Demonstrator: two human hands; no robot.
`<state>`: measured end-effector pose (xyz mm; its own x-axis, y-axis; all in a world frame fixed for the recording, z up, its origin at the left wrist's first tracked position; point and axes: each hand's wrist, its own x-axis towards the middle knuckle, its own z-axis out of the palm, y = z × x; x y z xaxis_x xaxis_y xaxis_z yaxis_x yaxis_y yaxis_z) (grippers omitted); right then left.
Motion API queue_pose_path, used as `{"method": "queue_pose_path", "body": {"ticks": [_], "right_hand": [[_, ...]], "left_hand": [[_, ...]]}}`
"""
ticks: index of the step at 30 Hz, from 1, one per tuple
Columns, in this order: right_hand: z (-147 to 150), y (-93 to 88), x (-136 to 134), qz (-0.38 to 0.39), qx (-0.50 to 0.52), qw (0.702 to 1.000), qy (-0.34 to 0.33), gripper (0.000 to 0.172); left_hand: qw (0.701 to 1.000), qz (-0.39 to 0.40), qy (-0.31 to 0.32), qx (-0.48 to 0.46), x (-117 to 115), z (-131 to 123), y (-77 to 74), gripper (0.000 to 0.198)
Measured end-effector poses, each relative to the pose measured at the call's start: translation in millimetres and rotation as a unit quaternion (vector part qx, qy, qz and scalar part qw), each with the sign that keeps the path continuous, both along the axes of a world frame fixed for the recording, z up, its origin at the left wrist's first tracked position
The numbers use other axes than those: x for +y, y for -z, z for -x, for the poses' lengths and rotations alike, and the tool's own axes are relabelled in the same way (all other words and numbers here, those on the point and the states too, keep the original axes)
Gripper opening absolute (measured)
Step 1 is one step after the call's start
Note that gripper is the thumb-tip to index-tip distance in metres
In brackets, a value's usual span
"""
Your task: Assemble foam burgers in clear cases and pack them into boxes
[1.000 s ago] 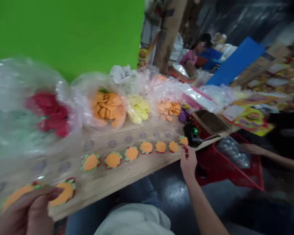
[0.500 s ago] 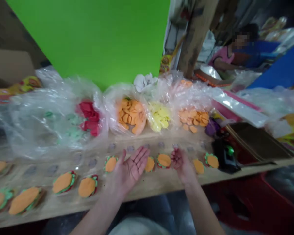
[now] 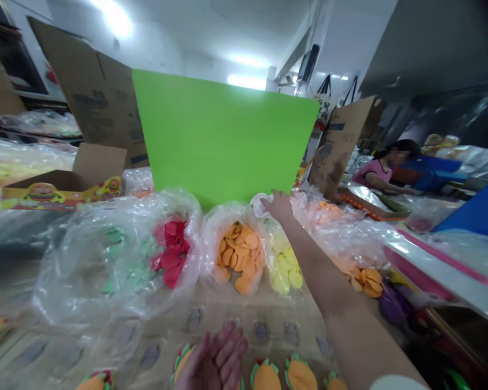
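My left hand (image 3: 217, 357) lies palm up with its fingers spread, above a row of small toy burgers (image 3: 266, 374) with orange buns and green frills. It holds nothing. Stretched far forward, my right hand (image 3: 280, 206) has its fingers on a crumpled white tissue (image 3: 261, 206) at the foot of the green board (image 3: 228, 141). Just in front of the tissue sit a clear bag of orange discs (image 3: 239, 252) and a bag of yellow pieces (image 3: 284, 268). My right forearm passes over the yellow pieces.
Red pieces (image 3: 173, 252) and pale green pieces (image 3: 134, 265) lie in clear plastic at the left. Behind stands an open printed carton (image 3: 44, 189). More orange discs (image 3: 366, 281) and a purple bundle (image 3: 393, 304) are at the right. Another person (image 3: 376, 173) works farther back.
The view has tilted up. My right hand has gone from above the toy burgers forward to the white tissue. My left hand stays open, palm up, near the burgers.
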<state>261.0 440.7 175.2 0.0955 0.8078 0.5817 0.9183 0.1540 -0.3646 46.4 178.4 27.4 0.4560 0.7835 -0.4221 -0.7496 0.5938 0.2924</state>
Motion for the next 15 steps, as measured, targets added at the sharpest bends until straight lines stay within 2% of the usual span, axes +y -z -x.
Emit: {"method": "queue_pose_path", "body": {"ticks": [2,4,6,8,10,12,13,14,15], "right_hand": [[9.6,4.6,9.9,0.042,0.011,0.999,0.011,0.033],[8.4,5.4,4.6,0.050,0.028,0.998,0.024,0.038],[-8.1,-3.0,-13.4,0.033,0.049,0.997,0.058,0.049],[-39.5,-17.6,-45.8,-0.009,0.068,0.991,0.114,0.056],[-77.2,-30.7,-99.4,-0.101,0.083,0.977,0.170,0.053],[-106.2,-33.9,-176.9,-0.211,0.095,0.959,0.164,0.051],[-112.9,-29.4,-221.8,-0.253,0.101,0.951,0.145,0.051],[-113.0,-20.3,-267.6,-0.264,0.096,0.949,0.143,0.051],[-106.8,-6.4,-311.6,-0.241,0.083,0.952,0.169,0.050]], "left_hand": [[1.000,0.008,-0.013,-0.026,2.1,-2.9,-13.3,0.035],[0.998,0.017,-0.012,-0.051,4.4,-8.1,-30.6,0.041],[0.998,0.021,0.000,-0.067,7.6,-15.6,-45.3,0.049],[0.997,0.015,0.026,-0.074,11.0,-27.5,-53.7,0.053],[0.994,0.002,0.066,-0.084,12.8,-47.7,-56.6,0.054],[0.989,-0.007,0.117,-0.090,10.9,-78.7,-56.3,0.054],[0.986,-0.008,0.145,-0.087,7.7,-98.4,-55.5,0.053],[0.982,-0.011,0.173,-0.077,2.4,-120.3,-54.2,0.052],[0.977,-0.021,0.202,-0.059,-5.3,-143.5,-52.2,0.052]]}}
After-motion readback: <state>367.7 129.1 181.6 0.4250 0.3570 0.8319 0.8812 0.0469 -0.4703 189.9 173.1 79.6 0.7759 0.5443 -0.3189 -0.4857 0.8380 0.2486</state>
